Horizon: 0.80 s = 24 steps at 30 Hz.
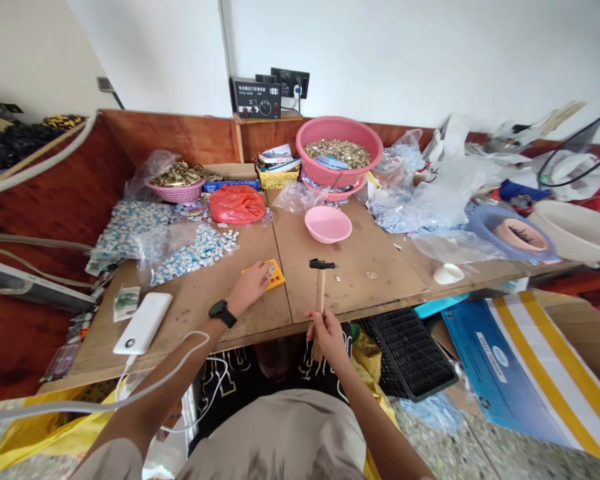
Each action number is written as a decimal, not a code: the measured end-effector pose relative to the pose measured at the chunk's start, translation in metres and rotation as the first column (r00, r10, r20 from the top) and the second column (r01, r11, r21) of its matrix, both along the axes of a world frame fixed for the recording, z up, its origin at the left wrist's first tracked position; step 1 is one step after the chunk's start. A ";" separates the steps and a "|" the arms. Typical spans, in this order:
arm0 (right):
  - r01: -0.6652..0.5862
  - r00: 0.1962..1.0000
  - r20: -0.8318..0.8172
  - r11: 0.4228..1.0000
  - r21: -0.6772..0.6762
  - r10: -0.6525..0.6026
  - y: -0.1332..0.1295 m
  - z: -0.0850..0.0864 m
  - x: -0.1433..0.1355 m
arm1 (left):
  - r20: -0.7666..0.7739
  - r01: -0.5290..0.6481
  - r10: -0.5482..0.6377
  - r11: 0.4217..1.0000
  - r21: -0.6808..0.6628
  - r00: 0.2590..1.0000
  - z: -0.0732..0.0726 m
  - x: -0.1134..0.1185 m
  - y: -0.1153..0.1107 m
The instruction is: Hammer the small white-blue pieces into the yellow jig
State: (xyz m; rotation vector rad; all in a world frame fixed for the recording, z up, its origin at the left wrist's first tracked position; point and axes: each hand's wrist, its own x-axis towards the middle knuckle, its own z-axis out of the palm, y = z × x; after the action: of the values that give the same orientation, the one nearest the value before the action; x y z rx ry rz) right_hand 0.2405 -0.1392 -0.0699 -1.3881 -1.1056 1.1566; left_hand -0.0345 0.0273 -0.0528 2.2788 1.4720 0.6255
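Observation:
My right hand (329,335) is closed round the wooden handle of a hammer (321,293), whose black head points up and lies over the table's front part. My left hand (251,288), with a black watch on the wrist, rests at a small yellow tray (275,275) with blue and orange spots. Its fingers reach onto the tray's left side; whether they pinch anything is too small to tell. Beyond the hammer stands a shallow pink bowl (329,225). A tiny pale piece (338,279) lies right of the hammer head.
Blue-and-white small packets (200,252) are heaped at the left, near a red plastic bag (237,204). A white power bank (143,323) with a cable lies front left. A big pink basin (375,160) of metal parts stands at the back. Right: plastic bags, a white cup (449,274).

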 end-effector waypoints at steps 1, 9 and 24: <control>-0.014 0.996 0.088 1.000 0.016 0.013 0.000 0.000 0.007 | -0.020 -0.002 0.002 1.000 -0.003 1.000 -0.001 0.001 0.002; -0.168 0.745 0.661 0.984 0.064 0.084 0.023 0.002 0.023 | 0.012 -0.050 0.049 0.993 0.111 0.999 0.003 -0.001 -0.002; -0.203 0.798 0.591 0.976 0.082 0.116 0.060 -0.021 0.004 | 0.252 -0.458 0.421 0.882 0.110 0.871 -0.022 -0.067 -0.036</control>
State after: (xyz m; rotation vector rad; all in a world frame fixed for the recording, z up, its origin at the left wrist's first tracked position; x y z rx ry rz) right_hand 0.2449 -0.0794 -0.0912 -1.6082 -1.7367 0.7453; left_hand -0.1017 -0.0088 -0.0752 1.9018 1.8992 1.1347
